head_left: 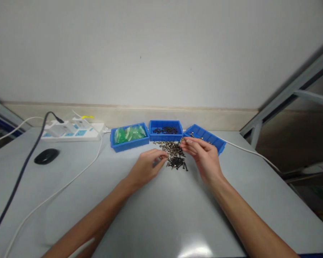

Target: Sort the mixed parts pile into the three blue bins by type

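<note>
A loose pile of screws lies on the table, brassy ones toward the back and black ones at the front. At the pile's left edge, my left hand is closed in a pinch, thumb against forefinger; whatever is between the tips is too small to make out. My right hand hovers at the pile's right side, its fingertips pinched together near the right blue bin, which holds some brassy screws. What the right fingertips hold, if anything, I cannot make out. Black screws lie in the middle blue bin.
A left blue bin contains green plastic packets. Farther left are a white power strip with plugs, a black mouse and cables across the grey table. A wall rises behind; a metal frame stands right.
</note>
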{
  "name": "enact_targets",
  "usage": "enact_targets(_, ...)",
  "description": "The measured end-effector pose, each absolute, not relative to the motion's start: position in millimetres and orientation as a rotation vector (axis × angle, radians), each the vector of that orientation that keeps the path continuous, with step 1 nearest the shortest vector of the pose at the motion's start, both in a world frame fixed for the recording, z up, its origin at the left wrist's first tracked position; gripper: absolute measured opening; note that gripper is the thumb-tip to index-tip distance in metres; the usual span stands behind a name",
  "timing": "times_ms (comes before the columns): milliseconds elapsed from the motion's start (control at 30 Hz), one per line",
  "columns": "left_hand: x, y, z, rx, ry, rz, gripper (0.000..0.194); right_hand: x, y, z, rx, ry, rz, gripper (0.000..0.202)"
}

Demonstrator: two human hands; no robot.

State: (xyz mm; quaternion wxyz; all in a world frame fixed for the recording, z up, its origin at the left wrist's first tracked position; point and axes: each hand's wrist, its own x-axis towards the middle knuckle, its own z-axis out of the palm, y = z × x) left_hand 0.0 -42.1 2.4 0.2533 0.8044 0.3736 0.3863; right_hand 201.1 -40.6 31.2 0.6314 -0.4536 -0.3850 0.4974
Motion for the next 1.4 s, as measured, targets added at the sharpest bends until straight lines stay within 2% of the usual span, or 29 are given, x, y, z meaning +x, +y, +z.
enact_targets(133, 1.5, -43.4, -6.6, 2.523, 0.956, 0.841, 0.012, 212.7, -33.4, 34.3, -1.037, -0.697, 0.888, 0.024)
enact_targets(333, 3.0, -42.4, -10.0, 2.519, 1.055, 0.81, 0.006, 213.6, -34.5, 33.8, -1.099, -0.897, 0.991, 0.021)
enact_targets(567, 0.6, -40.5, -8.1, 2.486, 1.062, 0.933, 0.02, 210.3, -37.2, 31.7, -1.14, -1.065, 1.09, 0.023)
enact_targets(833, 7.4, -44.9, 6.3, 1.953, 1.109, 1.177, 0.008, 205.8, -39.9, 24.2, -1.232, -1.378, 1.187, 0.023)
enact_targets(1000, 8.5, -44.5, 4.7, 1.562, 1.045, 1.189, 0.02, 201.0, -43.5, 23.1, -1.141, -1.449, 1.327, 0.03)
enact_targets(1200, 9.1, -46.1, 9.3, 1.364, 1.009, 1.143, 0.032, 202.7, -44.6, 23.2, -1.115, -1.374, 1.457, 0.029)
enact_targets(1400, 11.3, -48.1, 10.0, 1.37, 0.966, 1.143, 0.03, 202.5, -45.9, 22.8, -1.031, -1.257, 1.607, 0.03)
